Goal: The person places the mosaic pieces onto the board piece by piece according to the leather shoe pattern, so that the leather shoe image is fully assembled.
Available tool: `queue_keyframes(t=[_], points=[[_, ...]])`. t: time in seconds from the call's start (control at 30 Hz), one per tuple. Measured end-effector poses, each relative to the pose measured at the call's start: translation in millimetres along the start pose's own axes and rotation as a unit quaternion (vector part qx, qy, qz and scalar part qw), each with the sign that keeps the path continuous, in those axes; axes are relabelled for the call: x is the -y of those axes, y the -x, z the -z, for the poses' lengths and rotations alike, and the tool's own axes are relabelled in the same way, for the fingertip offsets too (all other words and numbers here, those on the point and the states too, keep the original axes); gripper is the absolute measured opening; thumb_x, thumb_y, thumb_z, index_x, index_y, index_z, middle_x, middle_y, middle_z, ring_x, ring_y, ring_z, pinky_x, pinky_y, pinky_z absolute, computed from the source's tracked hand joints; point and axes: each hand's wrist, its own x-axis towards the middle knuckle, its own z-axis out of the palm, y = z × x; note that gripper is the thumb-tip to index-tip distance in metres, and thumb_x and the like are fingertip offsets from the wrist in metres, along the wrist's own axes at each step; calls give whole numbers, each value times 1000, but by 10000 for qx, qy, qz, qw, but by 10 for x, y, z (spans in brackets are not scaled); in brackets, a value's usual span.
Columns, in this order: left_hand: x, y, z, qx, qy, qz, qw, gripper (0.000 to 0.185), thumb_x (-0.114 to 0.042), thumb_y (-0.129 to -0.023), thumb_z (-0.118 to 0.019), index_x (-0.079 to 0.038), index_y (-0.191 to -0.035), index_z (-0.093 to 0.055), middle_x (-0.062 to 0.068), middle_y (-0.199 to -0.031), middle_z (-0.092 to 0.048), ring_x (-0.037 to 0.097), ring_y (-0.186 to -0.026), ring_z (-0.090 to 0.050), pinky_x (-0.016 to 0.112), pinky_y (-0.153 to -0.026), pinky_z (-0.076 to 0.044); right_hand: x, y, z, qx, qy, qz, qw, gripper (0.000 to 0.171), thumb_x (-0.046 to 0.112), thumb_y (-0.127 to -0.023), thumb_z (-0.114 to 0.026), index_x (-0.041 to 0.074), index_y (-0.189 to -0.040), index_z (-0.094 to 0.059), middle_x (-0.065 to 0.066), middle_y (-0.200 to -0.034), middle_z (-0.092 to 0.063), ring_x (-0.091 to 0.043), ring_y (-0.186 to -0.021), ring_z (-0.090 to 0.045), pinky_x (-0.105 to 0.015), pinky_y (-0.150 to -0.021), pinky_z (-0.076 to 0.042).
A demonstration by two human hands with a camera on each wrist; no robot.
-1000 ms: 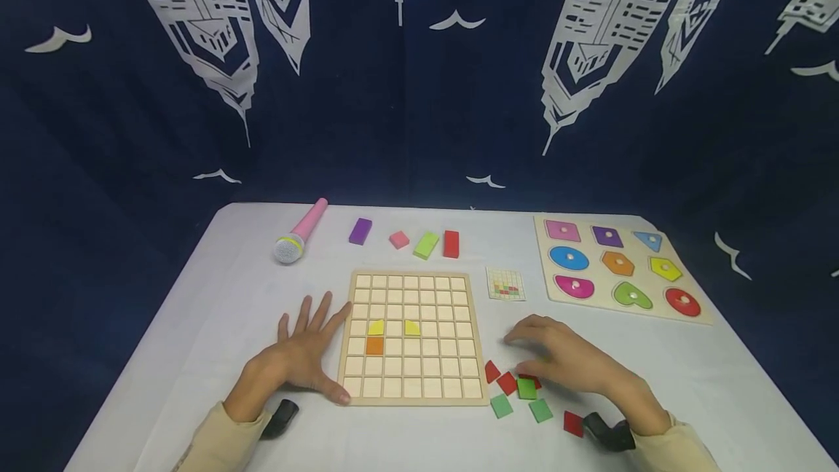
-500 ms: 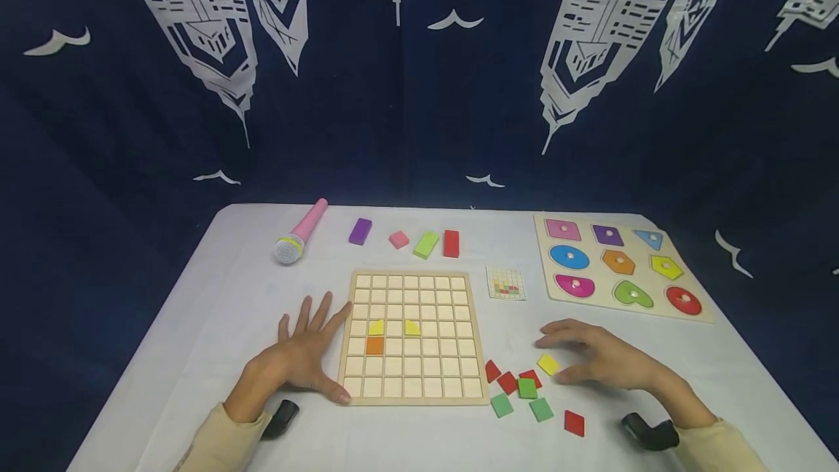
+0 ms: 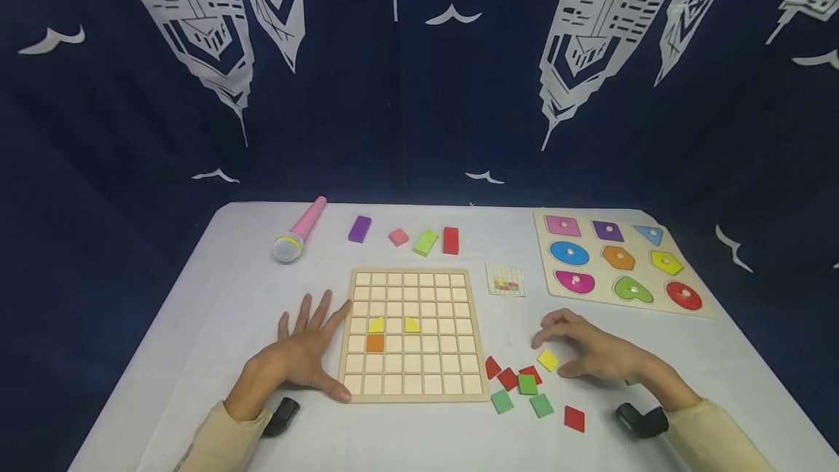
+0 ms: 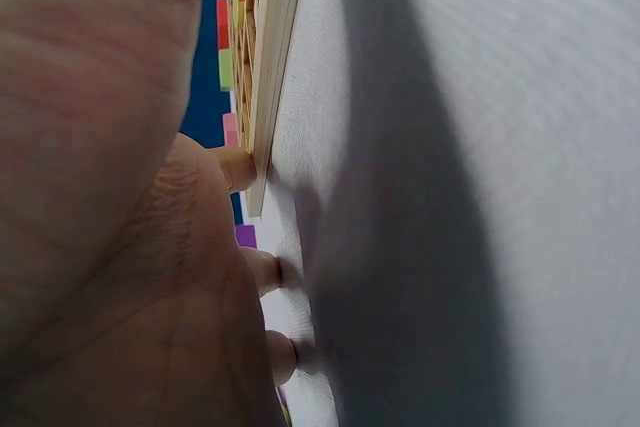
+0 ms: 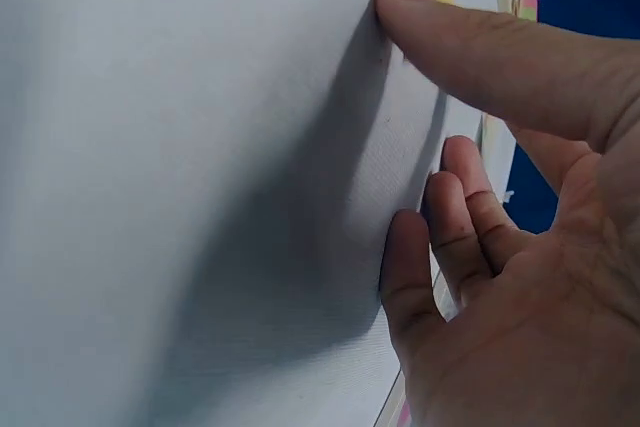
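On the white table (image 3: 216, 312), near its front edge, the left hand (image 3: 298, 355) lies flat with its fingers spread, pressed against the left side of the wooden grid board (image 3: 411, 333). From the left wrist view, one fingertip (image 4: 238, 167) touches the board's edge while the others rest on the cloth. The board holds 2 yellow pieces (image 3: 393, 325) in one row, with an empty square between them, and 1 orange square (image 3: 375, 343) directly below the left yellow one.

The right hand (image 3: 599, 354) hovers low over the table to the right of the board, its fingers loosely curved and holding nothing. A yellow tile (image 3: 548, 360) lies just beside its thumb and forefinger; the right wrist view shows the thumb (image 5: 470, 37) reaching toward that tile, though whether they touch cannot be told. Just left of and below the tile lies a loose cluster of red tiles (image 3: 507, 380) and green tiles (image 3: 527, 384).

A small pattern card (image 3: 506, 280) sits just past the board's far right corner. Farther right lies a shape puzzle board (image 3: 619, 264) with 9 coloured pieces. Along the far edge lie a pink toy microphone (image 3: 300, 230) and 4 coloured blocks (image 3: 425, 242).
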Motion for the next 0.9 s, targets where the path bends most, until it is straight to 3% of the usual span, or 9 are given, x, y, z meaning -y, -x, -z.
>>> queue_keyframes(t=[0.2,0.37,0.47,0.6,0.9], points=[[11,5,-1,-24,27,-1,10000,150,-65,-44,-92,-17,-162,-15,25,-167,4,53,-149,13,80,-110,3,51,-82,17,122,147,-135,9997,32,14,-75,-85,29,-99,-71,-8,-127,-47,-34,-122,-40,-49,-100,-52],[12,8,2,-33,29,-22,10000,150,-66,-44,-92,-17,-162,-14,24,-167,5,53,-149,13,80,-110,3,78,-143,36,-5,622,-35,9981,29,19,-73,-89,31,-91,-71,0,-119,-54,-27,-118,-46,-49,-99,-51],[10,3,5,-43,15,-30,10000,150,-66,-44,-92,-17,-162,-14,24,-167,5,53,-150,13,80,-110,3,96,-177,56,-139,845,201,9961,28,22,-73,-89,29,-93,-71,7,-108,-61,-19,-106,-53,-35,-92,-54],[7,0,7,-38,32,-38,10000,149,-65,-45,-93,-17,-162,-14,24,-167,5,53,-150,13,80,-110,3,163,-233,72,-184,704,352,9967,31,24,-76,-88,21,-101,-72,10,-94,-64,-13,-86,-56,-22,-75,-52],[12,0,13,-90,83,-55,9999,149,-64,-44,-93,-16,-162,-15,25,-167,4,53,-150,13,80,-110,3,588,-545,-85,-242,581,1019,9928,23,29,-84,-81,18,-101,-69,11,-86,-63,-8,-78,-56,-21,-72,-51]])
